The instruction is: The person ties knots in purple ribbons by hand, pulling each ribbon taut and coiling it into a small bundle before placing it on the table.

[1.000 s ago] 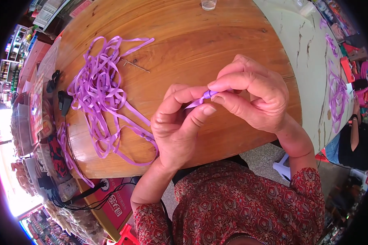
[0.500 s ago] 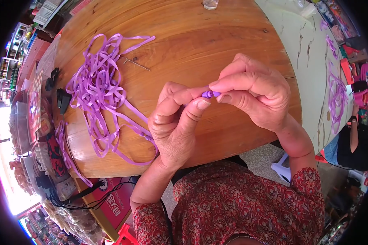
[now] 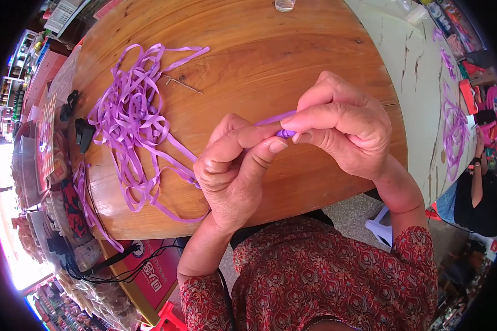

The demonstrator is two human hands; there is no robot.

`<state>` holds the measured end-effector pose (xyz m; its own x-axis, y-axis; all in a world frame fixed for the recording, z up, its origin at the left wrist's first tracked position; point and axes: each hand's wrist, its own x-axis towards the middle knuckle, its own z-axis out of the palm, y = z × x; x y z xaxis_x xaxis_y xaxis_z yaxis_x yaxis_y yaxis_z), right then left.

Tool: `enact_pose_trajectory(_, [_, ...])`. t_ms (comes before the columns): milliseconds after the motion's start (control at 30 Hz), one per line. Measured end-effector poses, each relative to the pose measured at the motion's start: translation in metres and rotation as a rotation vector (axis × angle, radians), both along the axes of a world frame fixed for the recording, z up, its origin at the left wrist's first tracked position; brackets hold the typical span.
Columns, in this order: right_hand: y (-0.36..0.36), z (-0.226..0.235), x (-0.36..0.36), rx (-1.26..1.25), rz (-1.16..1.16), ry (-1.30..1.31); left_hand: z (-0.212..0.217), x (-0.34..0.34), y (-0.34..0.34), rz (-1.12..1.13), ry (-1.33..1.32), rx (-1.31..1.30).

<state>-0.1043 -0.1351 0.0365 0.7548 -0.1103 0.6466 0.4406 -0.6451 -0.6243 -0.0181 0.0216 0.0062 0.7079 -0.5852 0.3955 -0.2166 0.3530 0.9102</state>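
Just above the wooden table (image 3: 232,55), my two hands meet at a purple ribbon (image 3: 273,118). Thumb and forefinger of my left hand (image 3: 229,171) pinch the ribbon beside a small, shiny purple piece (image 3: 284,133). From the other side, my right hand (image 3: 348,121) pinches at the same spot, its fingertips partly covering the piece. A stretch of ribbon shows behind the left forefinger, running up to the right fingertips. On my left lies a tangled heap of purple ribbon (image 3: 130,116); a strand from it leads toward my left hand.
A thin metal hook (image 3: 183,85) lies beside the heap. The far edge holds a clear cup (image 3: 284,5). Black clips (image 3: 84,135) and bagged goods (image 3: 55,204) line the left side. More purple ribbon (image 3: 454,132) lies on a marble-patterned table, where another person (image 3: 477,187) sits.
The small purple piece has turned and is more covered by my fingers. A stretch of ribbon now shows above my left forefinger. My left hand has shifted slightly left.
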Motion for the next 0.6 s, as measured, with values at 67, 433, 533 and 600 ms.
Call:
enact_pose_trajectory(67, [0.001,0.0,0.0,0.015,0.003,-0.001,0.001,-0.001,0.0,-0.006,0.035,-0.005])
enact_pose_trajectory(433, [-0.002,0.004,0.001,-0.193,-0.013,-0.088,0.006,0.002,0.003,-0.007,-0.051,0.054])
enact_pose_trajectory(533, [-0.004,0.006,0.0,-0.154,0.042,-0.03,0.01,0.005,0.004,-0.043,-0.124,0.117])
enact_pose_trajectory(600, [-0.002,0.009,-0.001,-0.121,0.056,-0.025,0.011,0.005,0.005,-0.069,-0.115,0.098])
